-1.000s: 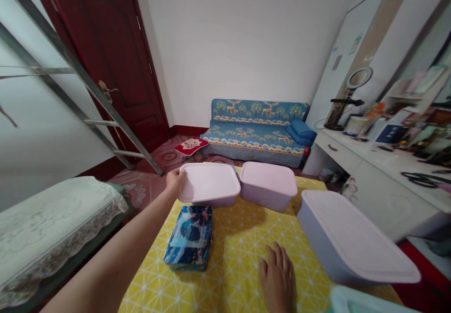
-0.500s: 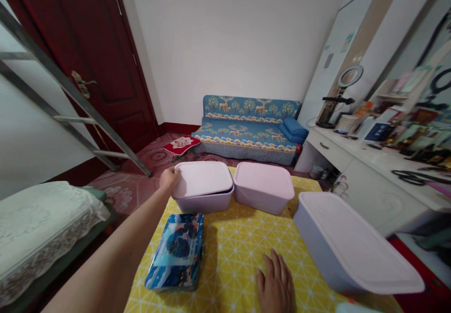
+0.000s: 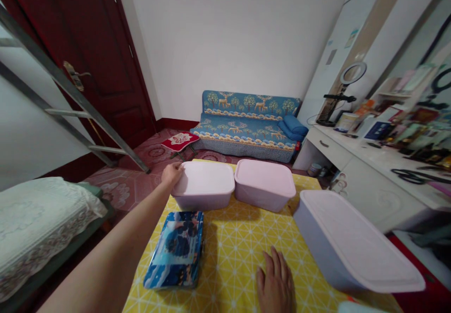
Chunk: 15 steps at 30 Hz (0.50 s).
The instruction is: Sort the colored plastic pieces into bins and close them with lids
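Observation:
My left hand [image 3: 172, 173] reaches to the far left corner of a pale pink lid [image 3: 205, 178], its fingers closed at the edge. That lid sits level on a lavender storage box [image 3: 204, 202], with no gap along the near side. My right hand [image 3: 276, 280] lies palm down on the yellow patterned tablecloth [image 3: 236, 256], fingers stretched out and holding nothing. Left of it rests a blue picture-printed tin case [image 3: 176, 249], its clasp on the right side. A second lidded box [image 3: 264, 183] stands beside the first.
A larger lidded box [image 3: 359, 242] stands at the table's right side. Something white [image 3: 355, 307] shows at the bottom edge. Beyond the table are a red-topped stool [image 3: 180, 140] and a blue sofa [image 3: 243, 129]. A cluttered white dresser [image 3: 373, 167] is at right, a ladder [image 3: 84, 104] at left.
The lid on the left box has dropped level, and the dark gap at its near right edge has gone. My left hand has shifted slightly right and up. The right hand stays in place.

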Each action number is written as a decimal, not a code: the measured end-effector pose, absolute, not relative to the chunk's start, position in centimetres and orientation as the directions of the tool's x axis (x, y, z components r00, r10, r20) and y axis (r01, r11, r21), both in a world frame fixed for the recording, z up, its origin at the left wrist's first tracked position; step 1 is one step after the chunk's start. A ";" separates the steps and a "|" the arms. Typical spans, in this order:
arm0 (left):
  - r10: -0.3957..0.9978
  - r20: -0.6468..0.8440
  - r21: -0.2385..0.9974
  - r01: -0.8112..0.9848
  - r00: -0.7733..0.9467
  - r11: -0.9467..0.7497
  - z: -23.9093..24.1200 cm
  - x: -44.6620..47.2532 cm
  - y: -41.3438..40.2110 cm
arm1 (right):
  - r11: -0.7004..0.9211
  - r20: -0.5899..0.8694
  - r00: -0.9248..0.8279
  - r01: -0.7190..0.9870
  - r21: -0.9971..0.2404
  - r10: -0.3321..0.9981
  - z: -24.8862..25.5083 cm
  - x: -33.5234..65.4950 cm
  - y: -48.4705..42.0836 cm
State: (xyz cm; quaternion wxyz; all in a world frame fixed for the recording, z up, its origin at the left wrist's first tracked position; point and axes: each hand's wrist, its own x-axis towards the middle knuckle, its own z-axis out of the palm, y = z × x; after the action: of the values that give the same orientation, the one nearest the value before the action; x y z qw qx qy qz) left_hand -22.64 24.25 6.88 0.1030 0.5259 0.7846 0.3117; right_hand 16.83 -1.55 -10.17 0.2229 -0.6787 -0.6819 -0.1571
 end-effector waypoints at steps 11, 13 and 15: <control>0.755 0.434 0.085 0.812 0.491 -0.577 9.0 -15.4 18.3 | 0.014 0.487 0.042 0.994 -0.112 0.873 -9.8 16.7 -1.7; 0.677 0.298 -0.007 0.711 0.673 -0.703 8.4 -13.9 16.9 | 0.014 0.482 0.042 0.994 -0.112 0.875 -9.8 16.7 -1.7; 0.701 0.232 -0.010 0.723 0.674 -0.691 7.6 -13.1 16.3 | 0.016 0.491 0.039 0.994 -0.107 0.870 -9.8 16.7 -1.7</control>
State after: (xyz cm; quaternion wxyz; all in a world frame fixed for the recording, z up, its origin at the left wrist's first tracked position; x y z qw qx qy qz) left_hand -13.08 16.26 7.60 -0.0505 0.9134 0.3898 0.1056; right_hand 16.72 -1.72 -9.80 0.2179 -0.6869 -0.6786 -0.1420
